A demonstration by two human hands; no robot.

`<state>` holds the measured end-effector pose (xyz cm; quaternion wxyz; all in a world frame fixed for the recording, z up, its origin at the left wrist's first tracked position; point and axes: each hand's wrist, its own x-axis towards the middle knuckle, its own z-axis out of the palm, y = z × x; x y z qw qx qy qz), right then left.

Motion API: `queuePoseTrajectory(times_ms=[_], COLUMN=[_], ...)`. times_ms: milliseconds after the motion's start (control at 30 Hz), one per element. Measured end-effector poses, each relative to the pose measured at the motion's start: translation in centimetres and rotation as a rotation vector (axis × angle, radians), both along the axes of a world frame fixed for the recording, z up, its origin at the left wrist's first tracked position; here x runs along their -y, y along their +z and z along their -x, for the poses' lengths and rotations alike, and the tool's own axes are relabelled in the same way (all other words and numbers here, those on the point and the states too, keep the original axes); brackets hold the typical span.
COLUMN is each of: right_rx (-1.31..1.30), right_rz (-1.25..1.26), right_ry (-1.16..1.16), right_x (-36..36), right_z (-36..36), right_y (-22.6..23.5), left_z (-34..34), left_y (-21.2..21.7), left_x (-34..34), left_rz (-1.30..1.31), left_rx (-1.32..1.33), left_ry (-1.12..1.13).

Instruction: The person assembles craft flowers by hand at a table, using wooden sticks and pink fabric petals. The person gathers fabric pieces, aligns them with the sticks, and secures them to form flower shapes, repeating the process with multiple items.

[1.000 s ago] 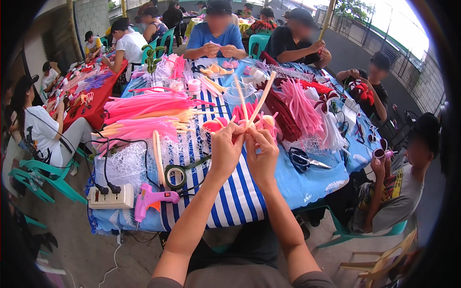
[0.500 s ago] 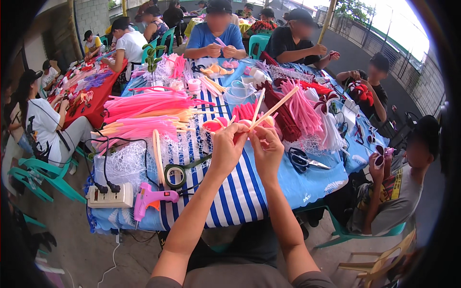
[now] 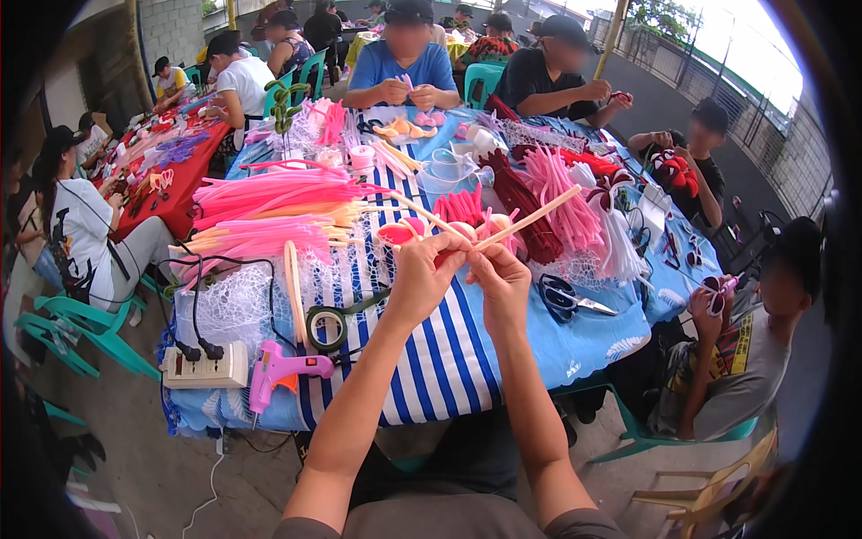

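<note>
Above the striped part of the tablecloth, my left hand (image 3: pixel 426 274) and my right hand (image 3: pixel 501 278) meet, both pinching a peach pipe cleaner (image 3: pixel 535 216). One end of it sticks out to the upper right, and another peach length slants to the upper left. Where they cross is mostly covered by my fingers. Just beyond my hands show small pink-and-red shaped pieces (image 3: pixel 401 231); I cannot tell whether any of them is held. A bundle of pink and peach pipe cleaners (image 3: pixel 269 199) lies to the left. Scissors (image 3: pixel 582 302) with dark handles rest to the right of my right hand.
At the near left are a pink glue gun (image 3: pixel 280 370), a white power strip (image 3: pixel 208 369) with black cords and a roll of green tape (image 3: pixel 326 329). Dark red pipe cleaners (image 3: pixel 523 211) lie at the right. Co-workers sit around the blue-covered table (image 3: pixel 620 346).
The two peach ends have spread apart: one has swung over to the upper left, the other lower to the right. My hands have stayed nearly in place.
</note>
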<state>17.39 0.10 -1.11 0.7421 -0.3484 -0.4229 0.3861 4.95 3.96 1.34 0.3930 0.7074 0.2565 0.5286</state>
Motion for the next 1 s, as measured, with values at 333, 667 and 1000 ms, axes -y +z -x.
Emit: queuePoseTrajectory(times_ms=[333,667,1000], right_rx=[-0.077,-0.136,0.002], right_rz=[-0.084,-0.022,0.062], right_ry=[0.100,0.078,0.110], right_x=[-0.4,-1.0,-0.5], right_z=[-0.3,-0.2,-0.6], right_y=[-0.5,-0.7,-0.1], left_z=[-0.7,-1.4,-1.1], left_y=[-0.8,-1.0,-1.3], left_x=[-0.4,0.0,-0.5], left_rz=[0.130,0.253,0.360], left_rx=[0.168,0.216,0.326], left_ry=[-0.021,0.038,-0.142])
